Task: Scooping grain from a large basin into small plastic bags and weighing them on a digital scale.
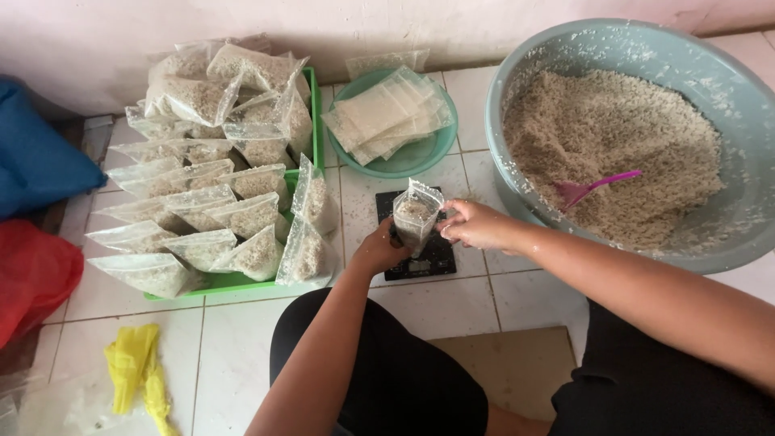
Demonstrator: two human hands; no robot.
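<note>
My left hand (378, 249) grips a small clear plastic bag (416, 214) partly filled with pale grain and holds it upright over a black kitchen scale (440, 252) on the tiled floor. At the bag's right side, my right hand (476, 226) pinches its open top edge. A big grey-blue basin (517, 64) at the right holds a heap of the same grain, with a pink scoop (593, 187) stuck in it.
A green tray (242, 282) at the left is piled with several filled bags (218, 161). A green bowl (428, 153) behind the scale holds empty clear bags (387, 117). Blue cloth (36, 161), red cloth (32, 274) and a yellow bag (137, 371) lie far left.
</note>
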